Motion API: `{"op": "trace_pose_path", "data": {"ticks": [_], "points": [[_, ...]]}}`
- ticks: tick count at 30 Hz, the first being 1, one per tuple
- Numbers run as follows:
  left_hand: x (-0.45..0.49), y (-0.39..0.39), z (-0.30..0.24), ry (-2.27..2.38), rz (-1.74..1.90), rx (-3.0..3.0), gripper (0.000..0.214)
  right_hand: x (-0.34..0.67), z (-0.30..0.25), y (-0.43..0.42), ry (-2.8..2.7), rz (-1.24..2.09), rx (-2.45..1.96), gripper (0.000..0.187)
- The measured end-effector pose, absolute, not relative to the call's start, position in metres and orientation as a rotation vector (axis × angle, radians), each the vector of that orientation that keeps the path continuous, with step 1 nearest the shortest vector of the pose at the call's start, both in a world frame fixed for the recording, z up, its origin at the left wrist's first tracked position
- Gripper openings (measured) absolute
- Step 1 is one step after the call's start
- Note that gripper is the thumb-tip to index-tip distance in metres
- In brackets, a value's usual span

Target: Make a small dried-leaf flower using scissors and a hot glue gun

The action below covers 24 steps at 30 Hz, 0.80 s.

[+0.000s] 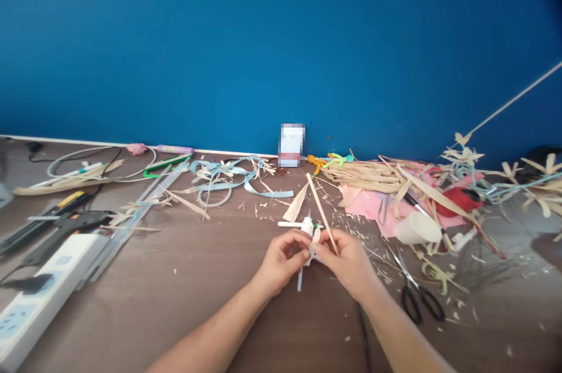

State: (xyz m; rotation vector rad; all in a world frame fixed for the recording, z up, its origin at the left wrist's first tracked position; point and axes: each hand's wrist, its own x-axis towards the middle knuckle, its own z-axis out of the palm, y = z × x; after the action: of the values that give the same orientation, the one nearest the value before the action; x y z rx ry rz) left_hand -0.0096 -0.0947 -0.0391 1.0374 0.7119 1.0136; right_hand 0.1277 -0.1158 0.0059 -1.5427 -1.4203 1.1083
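Note:
My left hand (281, 262) and my right hand (346, 259) meet over the middle of the brown table (184, 303), fingers pinched together around a small white piece (312, 244) with a thin pale strip hanging below it. My right hand also grips a long tan straw strip (319, 206) that slants up and away to the left. A white glue gun (302, 225) lies just beyond my fingertips, touching neither hand that I can tell. What exactly the white piece is stays unclear.
Black-handled scissors (417, 294) lie right of my right wrist, a tipped white paper cup (417, 228) beyond them. Dried straw (373, 174), pink paper (364, 200) and a red object (459, 200) crowd the right. Light-blue ribbon (228, 177) lies centre-back; a power strip (39, 291) and tools sit left.

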Motion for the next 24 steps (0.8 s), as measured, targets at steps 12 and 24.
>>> {"op": "trace_pose_path", "data": {"ticks": [12,24], "points": [[-0.009,-0.088,-0.037,0.754,1.01,0.711,0.022,0.151,0.001,-0.116,-1.752,0.715,-1.805,0.017],[-0.012,-0.082,-0.038,0.72,0.996,0.471,0.021,0.232,-0.028,-0.147,-1.675,0.022,-2.034,0.019]]}}
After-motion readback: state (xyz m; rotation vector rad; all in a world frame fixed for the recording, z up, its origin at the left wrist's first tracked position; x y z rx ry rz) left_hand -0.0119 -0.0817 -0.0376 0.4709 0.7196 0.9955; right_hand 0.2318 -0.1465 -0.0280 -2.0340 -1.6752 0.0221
